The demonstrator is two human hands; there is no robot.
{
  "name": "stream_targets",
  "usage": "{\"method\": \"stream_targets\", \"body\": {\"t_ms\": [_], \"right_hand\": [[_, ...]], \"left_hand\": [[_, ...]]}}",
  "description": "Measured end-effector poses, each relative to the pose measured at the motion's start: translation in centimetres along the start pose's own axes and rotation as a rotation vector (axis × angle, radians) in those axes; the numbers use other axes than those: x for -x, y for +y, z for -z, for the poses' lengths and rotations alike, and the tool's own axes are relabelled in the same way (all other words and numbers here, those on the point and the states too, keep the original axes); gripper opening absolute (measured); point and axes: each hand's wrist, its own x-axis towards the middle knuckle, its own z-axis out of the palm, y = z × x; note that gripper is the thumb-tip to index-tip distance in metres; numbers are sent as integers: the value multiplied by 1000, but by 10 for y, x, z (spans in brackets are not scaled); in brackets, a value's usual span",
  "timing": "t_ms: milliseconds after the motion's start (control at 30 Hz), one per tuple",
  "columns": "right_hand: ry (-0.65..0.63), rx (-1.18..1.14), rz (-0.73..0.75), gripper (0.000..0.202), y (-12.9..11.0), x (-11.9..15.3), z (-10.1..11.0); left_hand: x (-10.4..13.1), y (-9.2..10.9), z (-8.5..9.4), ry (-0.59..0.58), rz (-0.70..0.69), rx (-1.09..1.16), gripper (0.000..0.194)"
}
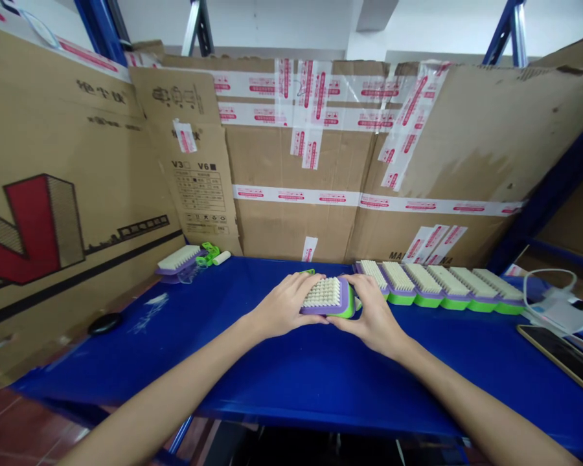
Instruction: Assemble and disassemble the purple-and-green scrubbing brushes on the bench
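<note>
Both hands hold one brush head with cream bristles, a purple rim and a green base, above the middle of the blue table. My left hand wraps its left end, thumb below and fingers on top. At the right end, my right hand grips the green and purple side between thumb and fingers. Similar brushes stand in a row behind and right of my right hand, bristles up. Another brush piece lies at the back left beside bright green parts and a pale cylinder.
Taped cardboard walls the back and left of the blue table. A black round object lies near the left edge. At the right are a phone and a white device with a cable.
</note>
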Motion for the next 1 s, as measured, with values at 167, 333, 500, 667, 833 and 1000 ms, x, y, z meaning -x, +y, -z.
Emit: {"method": "stream_targets", "body": {"t_ms": [167, 333, 500, 667, 833, 1000], "right_hand": [[-16, 20, 6, 75, 3, -1, 0], [-49, -145, -38, 73, 4, -6, 13], [-96, -258, -95, 75, 6, -10, 22], [-134, -251, -103, 76, 4, -13, 32], [-185, -278, -92, 70, -1, -15, 37], [-160, -321, -98, 73, 0, -11, 24]], "left_hand": [[1, 0, -6, 7, 15, -19, 96], [0, 0, -4, 14, -4, 55, 98], [-1, 1, -5, 27, -35, 84, 95], [-4, 3, -3, 20, -77, 56, 92], [-6, 3, 0, 21, -165, 6, 91], [-4, -3, -1, 42, -163, -6, 91]]}}
